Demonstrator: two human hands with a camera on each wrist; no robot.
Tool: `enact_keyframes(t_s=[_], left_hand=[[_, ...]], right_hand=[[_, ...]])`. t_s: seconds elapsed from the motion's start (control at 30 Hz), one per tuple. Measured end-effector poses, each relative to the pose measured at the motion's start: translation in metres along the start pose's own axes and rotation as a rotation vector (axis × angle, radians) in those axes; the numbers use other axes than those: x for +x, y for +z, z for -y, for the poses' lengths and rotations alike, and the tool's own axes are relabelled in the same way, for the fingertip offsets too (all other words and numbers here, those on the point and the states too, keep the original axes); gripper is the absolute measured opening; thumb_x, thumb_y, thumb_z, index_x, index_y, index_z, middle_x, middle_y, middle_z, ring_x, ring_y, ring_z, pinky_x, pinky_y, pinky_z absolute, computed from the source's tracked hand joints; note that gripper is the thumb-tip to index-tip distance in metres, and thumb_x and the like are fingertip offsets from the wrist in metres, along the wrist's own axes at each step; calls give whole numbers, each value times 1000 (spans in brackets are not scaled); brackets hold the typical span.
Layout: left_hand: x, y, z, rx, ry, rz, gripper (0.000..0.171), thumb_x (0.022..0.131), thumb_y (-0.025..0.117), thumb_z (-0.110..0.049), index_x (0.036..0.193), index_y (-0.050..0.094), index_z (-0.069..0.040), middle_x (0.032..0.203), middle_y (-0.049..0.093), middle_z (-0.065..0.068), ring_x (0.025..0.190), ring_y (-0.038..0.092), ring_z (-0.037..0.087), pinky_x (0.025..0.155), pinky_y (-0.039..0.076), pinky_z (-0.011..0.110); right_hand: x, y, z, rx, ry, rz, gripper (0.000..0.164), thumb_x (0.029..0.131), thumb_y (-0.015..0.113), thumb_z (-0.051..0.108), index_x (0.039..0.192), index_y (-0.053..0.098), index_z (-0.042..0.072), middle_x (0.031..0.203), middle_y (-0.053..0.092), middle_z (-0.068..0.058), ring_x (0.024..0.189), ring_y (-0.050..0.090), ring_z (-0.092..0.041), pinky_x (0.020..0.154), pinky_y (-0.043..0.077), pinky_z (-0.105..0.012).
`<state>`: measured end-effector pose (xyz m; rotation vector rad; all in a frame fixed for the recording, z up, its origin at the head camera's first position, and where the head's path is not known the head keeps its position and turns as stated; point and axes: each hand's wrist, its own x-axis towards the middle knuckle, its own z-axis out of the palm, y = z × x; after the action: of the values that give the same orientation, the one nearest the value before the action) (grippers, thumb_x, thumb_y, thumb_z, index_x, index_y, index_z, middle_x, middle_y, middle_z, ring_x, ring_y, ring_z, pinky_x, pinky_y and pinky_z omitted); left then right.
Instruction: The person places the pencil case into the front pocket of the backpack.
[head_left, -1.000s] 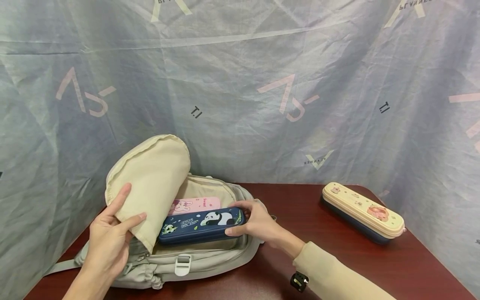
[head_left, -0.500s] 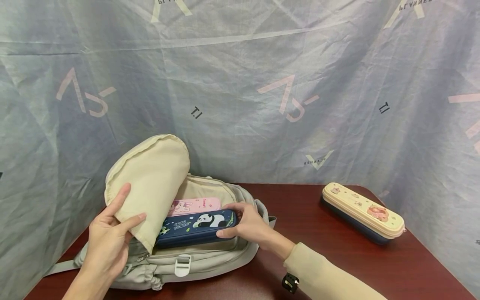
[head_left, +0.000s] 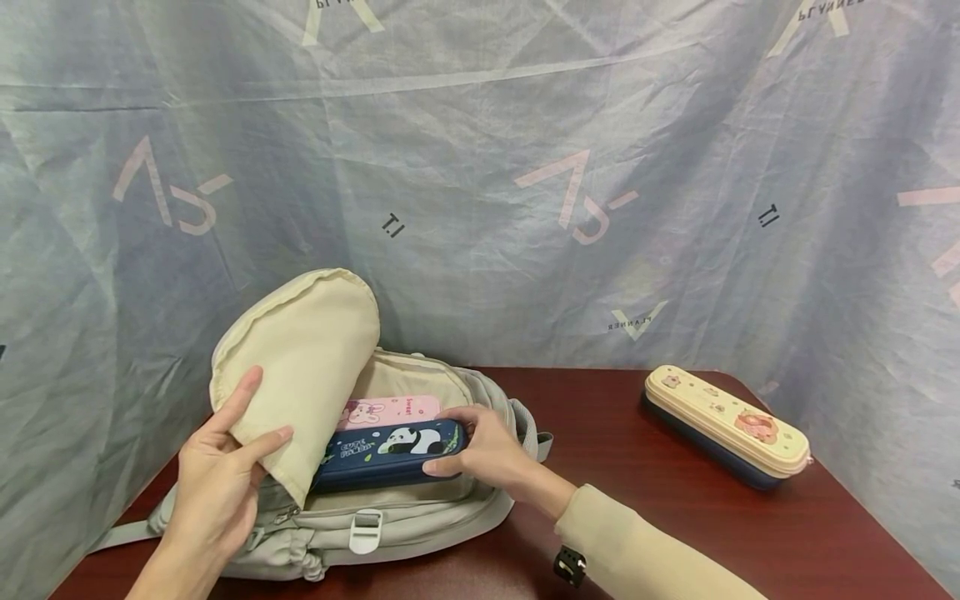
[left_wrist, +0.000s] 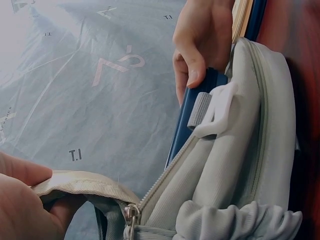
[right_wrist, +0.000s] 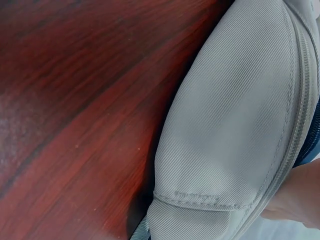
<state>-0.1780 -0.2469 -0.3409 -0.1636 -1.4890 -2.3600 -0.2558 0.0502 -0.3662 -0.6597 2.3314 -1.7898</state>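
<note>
A pale grey-green backpack (head_left: 420, 533) lies on the table with its cream-lined flap (head_left: 307, 358) folded up. My left hand (head_left: 221, 475) pinches the edge of that flap, fingers behind it and thumb in front. My right hand (head_left: 491, 450) grips the right end of a dark blue panda pencil case (head_left: 390, 467), which sits in the backpack's opening; its left end is hidden by the flap. Behind it lies a pink case (head_left: 397, 408) with a rabbit print, partly covered. In the left wrist view, the right thumb presses on the blue case (left_wrist: 182, 125).
A cream and navy pencil case (head_left: 727, 425) lies on the right side of the dark red table (head_left: 592, 433). A grey printed cloth (head_left: 480, 208) hangs behind and beside the table. A white buckle (head_left: 366, 531) sits on the backpack's near side.
My right hand has moved left with the blue panda pencil case, sliding it further under the flap and into the backpack. The left hand and flap have stayed put.
</note>
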Motion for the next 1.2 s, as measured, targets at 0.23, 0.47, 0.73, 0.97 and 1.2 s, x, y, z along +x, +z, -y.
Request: enact_keyframes(t_s=[0.23, 0.47, 0.73, 0.97, 1.2], left_hand=[[0, 0, 0, -10, 4, 3, 87, 93, 59, 27, 162, 44, -24, 176, 4, 5, 127, 58, 2, 89, 59, 26], [0, 0, 1, -29, 11, 6, 87, 92, 59, 28, 161, 45, -23, 176, 5, 5, 126, 59, 3, 88, 60, 25], [1, 0, 1, -34, 9, 6, 87, 92, 59, 28, 161, 45, -23, 176, 6, 4, 126, 59, 3, 88, 60, 25], [0, 0, 1, -29, 8, 3, 87, 92, 59, 28, 161, 45, -23, 176, 8, 6, 126, 59, 3, 89, 59, 25], [0, 0, 1, -37, 10, 6, 87, 92, 59, 28, 161, 46, -23, 176, 6, 4, 127, 59, 3, 88, 60, 25]], right_hand=[[4, 4, -1, -1, -8, -14, 56, 70, 96, 4, 121, 72, 0, 96, 74, -5, 88, 67, -15, 80, 55, -27], [4, 7, 0, -10, -19, -14, 55, 69, 97, 4, 119, 73, 1, 96, 74, -4, 87, 67, -14, 79, 55, -26], [6, 13, 2, -44, -8, -22, 53, 67, 99, 5, 116, 76, 5, 94, 74, -1, 85, 67, -13, 79, 55, -27], [11, 17, 1, -31, 0, 0, 54, 65, 99, 1, 115, 76, 4, 94, 75, -1, 86, 67, -12, 81, 54, -26], [12, 14, -4, -57, 9, 48, 63, 65, 99, 0, 123, 72, 2, 93, 73, -1, 87, 66, -12, 82, 53, -25]])
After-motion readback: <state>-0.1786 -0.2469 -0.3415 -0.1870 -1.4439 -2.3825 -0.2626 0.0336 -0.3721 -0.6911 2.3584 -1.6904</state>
